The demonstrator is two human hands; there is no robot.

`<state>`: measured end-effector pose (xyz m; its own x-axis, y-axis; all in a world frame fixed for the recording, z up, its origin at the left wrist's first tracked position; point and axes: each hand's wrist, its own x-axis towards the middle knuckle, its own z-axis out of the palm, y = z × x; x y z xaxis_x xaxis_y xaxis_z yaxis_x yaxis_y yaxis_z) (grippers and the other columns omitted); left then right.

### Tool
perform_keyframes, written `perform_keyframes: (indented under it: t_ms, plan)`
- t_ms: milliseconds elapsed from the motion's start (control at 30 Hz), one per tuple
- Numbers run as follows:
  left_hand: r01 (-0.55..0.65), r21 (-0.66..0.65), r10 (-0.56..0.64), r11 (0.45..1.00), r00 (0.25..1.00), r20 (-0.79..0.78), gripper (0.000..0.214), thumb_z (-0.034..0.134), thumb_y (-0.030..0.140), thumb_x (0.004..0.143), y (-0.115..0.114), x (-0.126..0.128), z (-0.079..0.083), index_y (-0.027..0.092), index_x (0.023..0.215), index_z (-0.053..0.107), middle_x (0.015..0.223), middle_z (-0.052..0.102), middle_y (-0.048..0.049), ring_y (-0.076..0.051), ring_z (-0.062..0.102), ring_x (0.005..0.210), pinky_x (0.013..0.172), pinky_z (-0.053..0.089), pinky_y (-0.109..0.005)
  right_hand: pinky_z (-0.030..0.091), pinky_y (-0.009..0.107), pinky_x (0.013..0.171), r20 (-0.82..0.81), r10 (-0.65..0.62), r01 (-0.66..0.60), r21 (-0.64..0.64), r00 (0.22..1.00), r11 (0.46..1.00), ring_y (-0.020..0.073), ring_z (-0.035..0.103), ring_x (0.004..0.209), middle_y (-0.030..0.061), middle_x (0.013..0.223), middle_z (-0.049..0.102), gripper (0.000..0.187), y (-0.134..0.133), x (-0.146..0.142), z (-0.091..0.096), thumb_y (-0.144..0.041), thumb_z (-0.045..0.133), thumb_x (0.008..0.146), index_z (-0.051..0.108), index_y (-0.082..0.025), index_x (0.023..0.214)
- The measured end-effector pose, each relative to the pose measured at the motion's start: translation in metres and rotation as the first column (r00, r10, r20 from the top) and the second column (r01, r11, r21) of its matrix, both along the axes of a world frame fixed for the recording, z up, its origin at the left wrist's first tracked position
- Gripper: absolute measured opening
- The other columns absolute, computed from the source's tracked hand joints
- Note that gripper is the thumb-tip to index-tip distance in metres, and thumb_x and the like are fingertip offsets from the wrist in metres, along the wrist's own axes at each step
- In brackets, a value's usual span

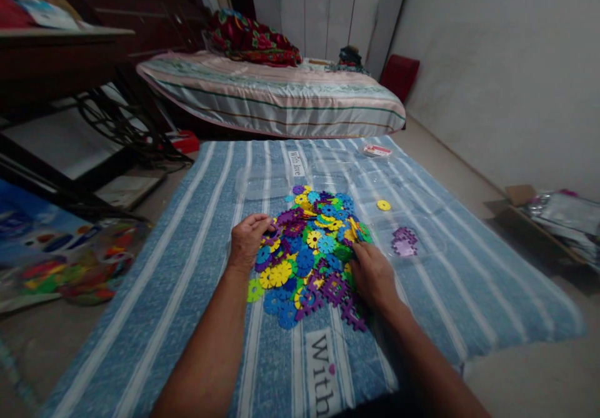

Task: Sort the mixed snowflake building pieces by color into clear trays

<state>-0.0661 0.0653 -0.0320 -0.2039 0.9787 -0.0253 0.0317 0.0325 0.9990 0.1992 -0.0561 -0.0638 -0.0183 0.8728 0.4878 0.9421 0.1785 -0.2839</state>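
Note:
A heap of flat plastic gear-shaped pieces (pixel 312 243) in blue, yellow, purple and green lies on a blue striped cloth (pixel 187 262) spread on the floor. My left hand (pixel 247 240) rests on the heap's left edge, its fingers curled onto purple and blue pieces. On the right side of the heap lies my right hand (pixel 372 274), its fingertips pressed among green and purple pieces. Whether either hand grips a piece stays hidden. Right of the heap, several purple pieces (pixel 404 242) lie in a clear container and a single yellow piece (pixel 383 205) in another.
Clear plastic containers (pixel 262 184) lie beyond the heap. A low bed (pixel 281 96) stands behind the cloth, dark furniture (pixel 70 62) at the left. A bag of colourful pieces (pixel 79 268) lies on the left floor. A cardboard box (pixel 525 196) sits by the right wall.

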Motion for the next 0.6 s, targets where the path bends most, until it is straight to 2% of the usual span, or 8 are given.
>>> perform_keyframes:
  t_ms: [233, 600]
  plan:
    - [-0.011, 0.018, 0.011, 1.000, 0.999, -0.053, 0.031, 0.069, 0.038, 0.061, 0.001, 0.000, 0.000, 0.015, 0.081, 0.064, 0.065, 0.069, -0.0025, -0.014, 0.063, 0.055, 0.045, 0.048, -0.020, 0.046, 0.031, 0.074, 0.037, -0.018, 0.015, 0.087, 0.999, 0.996, 0.0211, 0.058, 0.083, 0.0103, 0.093, 0.067, 0.026, 0.001, -0.003, -0.002, -0.011, 0.045, 0.088, 0.067, -0.015, 0.102]
    - [-0.002, -0.009, 0.002, 1.000, 1.000, 0.002, 0.033, 0.071, 0.038, 0.060, -0.001, 0.001, 0.002, 0.015, 0.082, 0.064, 0.066, 0.068, -0.0015, -0.014, 0.062, 0.055, 0.045, 0.049, -0.022, 0.040, 0.026, 0.062, 0.013, 0.012, -0.014, 0.144, 1.000, 0.989, 0.0156, 0.056, 0.063, 0.0035, 0.069, 0.062, 0.024, -0.013, -0.003, 0.013, -0.015, 0.044, 0.093, 0.067, -0.018, 0.088]
